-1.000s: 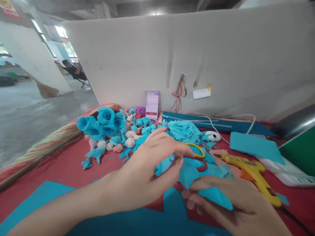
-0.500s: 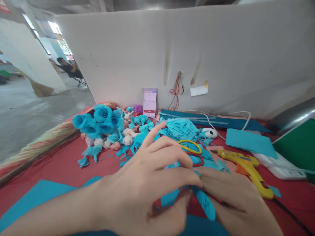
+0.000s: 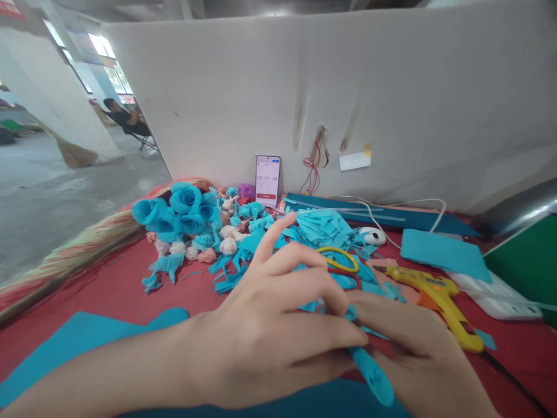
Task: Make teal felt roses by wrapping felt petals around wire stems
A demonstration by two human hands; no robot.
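Both hands meet low in the middle of the view over a red cloth. My left hand [image 3: 270, 325] pinches a small piece of blue foam [image 3: 369, 371] between thumb and fingers, with its index finger lifted. My right hand [image 3: 418, 354] grips the same blue piece from the right; the piece looks rolled and sticks out below the fingers. Just behind the hands lie scissors [image 3: 342, 264] with yellow and red handles on a heap of blue foam scraps [image 3: 322, 229].
A yellow glue gun [image 3: 439, 296] lies at the right. Finished blue foam roses [image 3: 178, 212] and small buds are piled at the back left. A phone [image 3: 267, 180] leans on the white partition. Blue foam sheets [image 3: 441, 252] lie right, a white mouse [image 3: 372, 235] behind.
My left hand has come from the scrap heap to meet the right hand. The flat blue piece in my right hand is now rolled tighter between both hands.
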